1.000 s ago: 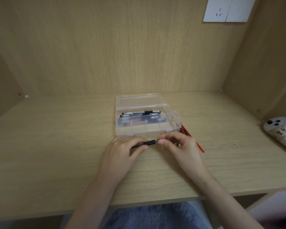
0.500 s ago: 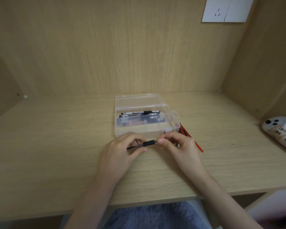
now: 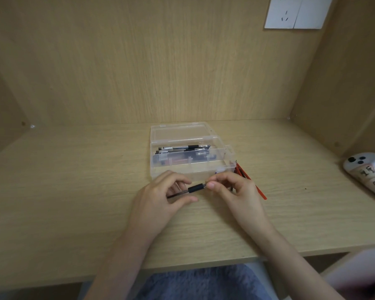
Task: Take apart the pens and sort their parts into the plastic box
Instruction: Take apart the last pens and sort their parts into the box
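While right hand (image 3: pixel 236 191) still pinches pen (image 3: pixel 195 189), left hand (image 3: pixel 158 198) bares more barrel.

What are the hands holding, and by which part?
One black pen: the left hand grips its barrel, the right hand pinches its other end.

Desk (image 3: pixel 74 191): plastic box (image 3: pixel 183 170), red pens (image 3: pixel 245 176), controller (image 3: pixel 365 172)

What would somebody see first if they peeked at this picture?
Two hands meet mid-desk: the left hand and right hand both grip one black pen, just in front of a clear box with more pens inside. Red pens lie by the right hand, and a white controller sits at the desk's far right edge.
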Demonstrator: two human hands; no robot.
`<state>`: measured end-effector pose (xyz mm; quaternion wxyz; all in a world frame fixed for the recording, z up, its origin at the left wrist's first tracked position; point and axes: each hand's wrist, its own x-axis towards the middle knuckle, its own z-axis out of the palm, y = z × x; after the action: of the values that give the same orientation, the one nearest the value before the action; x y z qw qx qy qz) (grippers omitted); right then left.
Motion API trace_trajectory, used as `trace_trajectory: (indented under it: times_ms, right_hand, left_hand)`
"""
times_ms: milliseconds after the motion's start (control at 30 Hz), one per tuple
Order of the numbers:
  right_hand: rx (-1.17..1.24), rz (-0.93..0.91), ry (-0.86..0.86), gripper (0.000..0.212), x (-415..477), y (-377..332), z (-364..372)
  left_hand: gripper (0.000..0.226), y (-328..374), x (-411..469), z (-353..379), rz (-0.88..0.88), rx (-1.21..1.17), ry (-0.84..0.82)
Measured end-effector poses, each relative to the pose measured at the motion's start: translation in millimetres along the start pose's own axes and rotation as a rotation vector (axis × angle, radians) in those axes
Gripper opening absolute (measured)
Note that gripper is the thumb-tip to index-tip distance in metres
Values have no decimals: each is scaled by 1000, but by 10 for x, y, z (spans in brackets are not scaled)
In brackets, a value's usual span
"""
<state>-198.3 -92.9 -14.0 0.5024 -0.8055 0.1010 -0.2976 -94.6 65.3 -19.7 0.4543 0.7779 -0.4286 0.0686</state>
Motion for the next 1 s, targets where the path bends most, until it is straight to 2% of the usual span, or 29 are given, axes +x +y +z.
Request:
trace_trajectory:
  times_ms: [100,233,333,433,533,600,733,900,1000]
  right_hand:
    - [9,0,10,10,0,1,-2]
    - [4,-11,4,10,-1,-6,4]
    - [-1,-3,8,11,14,2,14]
    - [17,4,26,11,49,63,-1]
    - [-185,-33,75,10,99,194,-40]
    - [-402,-102,36,16,117,260,-25]
    - [-608,-247,16,18,134,345,48]
    - [-618,-271,26,10,122,336,37]
    - [-514,-230,71,7,106,284,9]
  left_hand:
    - [38,-2,0,16,-53,-16,-32]
    - [20,-43,-2,32,-72,37,-77]
    - [24,-59,7,34,-31,58,-11]
    - [18,-51,11,25,-29,54,40]
    - [13,-75,13,9,-79,24,103]
    - [12,-84,13,16,-94,23,97]
    - [13,-79,0,32,-94,51,73]
    - [12,-78,-2,30,-113,45,64]
    - [12,-77,0,24,-113,37,62]
